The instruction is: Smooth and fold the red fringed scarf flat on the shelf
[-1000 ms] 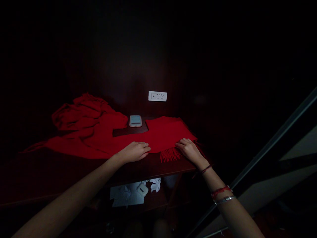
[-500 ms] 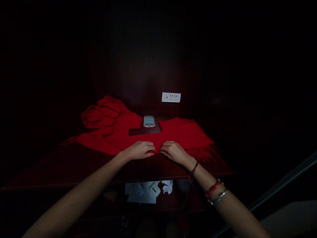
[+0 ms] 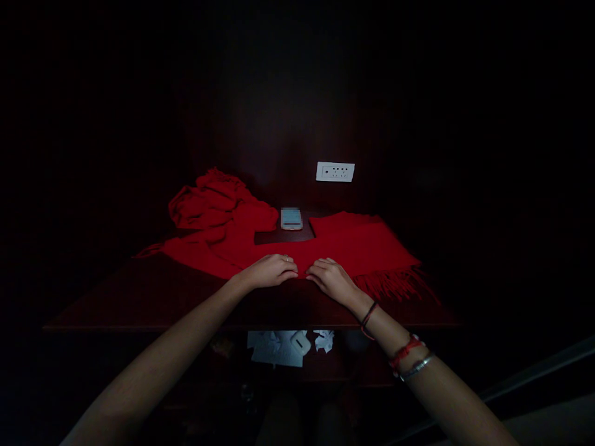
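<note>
A red fringed scarf lies across the dark tabletop, bunched in a heap at the left and spread flat at the right, where its fringe trails toward the table's right side. Close together at the scarf's near edge, both my hands grip its narrow middle stretch. My left hand, with a ring on one finger, has its fingers curled on the cloth. Just to its right, my right hand pinches the same edge, fingertips bent inward. Bracelets circle my right forearm.
A phone with a lit screen lies behind the scarf. On the back wall is a white socket panel. Below the tabletop, a lower shelf holds papers and a small white case. The surroundings are very dark.
The whole view has shifted, so everything sits slightly higher and farther right. Both hands stay on the scarf's near edge, with the cloth almost unchanged.
</note>
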`<state>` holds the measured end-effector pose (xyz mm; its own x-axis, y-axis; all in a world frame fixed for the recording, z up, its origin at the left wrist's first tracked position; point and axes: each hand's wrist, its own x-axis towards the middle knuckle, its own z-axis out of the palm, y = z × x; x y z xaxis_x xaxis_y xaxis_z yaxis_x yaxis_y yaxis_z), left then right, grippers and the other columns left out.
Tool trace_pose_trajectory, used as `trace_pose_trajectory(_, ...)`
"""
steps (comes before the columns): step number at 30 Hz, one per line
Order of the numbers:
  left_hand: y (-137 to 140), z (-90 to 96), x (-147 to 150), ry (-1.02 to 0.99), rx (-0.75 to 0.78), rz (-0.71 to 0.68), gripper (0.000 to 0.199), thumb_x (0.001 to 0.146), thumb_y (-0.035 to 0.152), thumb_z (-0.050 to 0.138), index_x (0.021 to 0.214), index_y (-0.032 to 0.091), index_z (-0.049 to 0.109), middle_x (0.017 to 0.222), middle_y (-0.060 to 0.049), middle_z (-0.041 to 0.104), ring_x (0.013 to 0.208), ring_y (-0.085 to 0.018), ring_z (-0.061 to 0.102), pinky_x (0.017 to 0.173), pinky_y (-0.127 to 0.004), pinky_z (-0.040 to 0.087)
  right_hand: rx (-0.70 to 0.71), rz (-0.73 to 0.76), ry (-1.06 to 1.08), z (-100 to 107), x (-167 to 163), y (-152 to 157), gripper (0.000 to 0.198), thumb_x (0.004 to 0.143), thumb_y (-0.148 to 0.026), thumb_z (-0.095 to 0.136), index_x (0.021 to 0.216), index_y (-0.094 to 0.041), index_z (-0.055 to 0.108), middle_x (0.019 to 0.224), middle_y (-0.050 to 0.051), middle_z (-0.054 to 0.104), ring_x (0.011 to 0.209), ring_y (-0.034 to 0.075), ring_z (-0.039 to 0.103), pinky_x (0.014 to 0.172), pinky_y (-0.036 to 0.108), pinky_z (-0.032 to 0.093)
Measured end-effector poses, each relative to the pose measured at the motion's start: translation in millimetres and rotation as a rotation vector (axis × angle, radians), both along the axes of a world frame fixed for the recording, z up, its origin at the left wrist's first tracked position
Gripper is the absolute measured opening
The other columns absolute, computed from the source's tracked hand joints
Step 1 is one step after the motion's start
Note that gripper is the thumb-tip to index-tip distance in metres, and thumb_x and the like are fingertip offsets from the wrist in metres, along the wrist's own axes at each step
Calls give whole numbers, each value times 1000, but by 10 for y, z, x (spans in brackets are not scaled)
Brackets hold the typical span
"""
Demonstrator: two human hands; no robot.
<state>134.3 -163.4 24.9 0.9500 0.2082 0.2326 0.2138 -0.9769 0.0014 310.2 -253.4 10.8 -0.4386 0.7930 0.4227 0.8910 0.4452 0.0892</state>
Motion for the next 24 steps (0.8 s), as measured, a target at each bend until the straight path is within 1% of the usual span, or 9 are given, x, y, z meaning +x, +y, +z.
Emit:
trace_pose_trajectory(7, -5, 4, 0, 22, 49, 4, 25, 85, 26, 35, 79, 16, 57, 77, -2, 58, 74, -13, 52, 69, -22, 36, -34, -49, 2, -25, 4, 28, 22, 84, -24, 37, 79, -14, 55, 74, 5, 56, 71, 13, 48, 68, 24, 31)
trace_pose_trajectory(10, -7, -6, 0, 10, 70, 13, 25, 85, 27, 35, 79, 17, 56, 76, -2, 58, 73, -13, 52, 67, -22, 36, -44, -41, 15, -15, 2, 17, 21, 84, -26, 38, 82, -14, 55, 77, 5, 56, 74, 13, 48, 69, 25, 30)
trace_pose_trajectory(14, -12, -17, 9, 0, 77, 24, 25, 84, 29, 35, 78, 17, 56, 76, -2, 57, 72, -13, 52, 65, -21, 36, -24, -14, 61, 0, -15, 6, 21, 82, -31, 42, 90, -16, 54, 83, 4, 57, 80, 14, 48, 73, 25, 30)
trace_pose_trajectory(17, -13, -11, 4, -3, 59, 31, 25, 84, 30, 36, 79, 17, 56, 77, -2, 57, 73, -13, 52, 66, -21, 36, -25, -18, 69, -4, -54, 24, 20, 82, -30, 41, 87, -16, 55, 80, 4, 57, 78, 14, 48, 72, 25, 30)
trace_pose_trajectory(20, 4, 11, -55, 3, 24, 30, 22, 83, 30, 39, 81, 17, 56, 79, -2, 57, 74, -13, 52, 67, -21, 36, -35, -42, 85, -19, -84, 47, 19, 83, -26, 40, 80, -16, 55, 75, 3, 56, 74, 13, 48, 69, 24, 30)
trace_pose_trajectory(24, 55, 28, -258, 1, -8, 27, 19, 81, 30, 42, 84, 17, 56, 82, -2, 57, 77, -13, 52, 70, -20, 36, -47, -78, 96, -25, -67, 37, 18, 83, -24, 41, 76, -15, 54, 73, 3, 55, 73, 12, 48, 68, 23, 30)
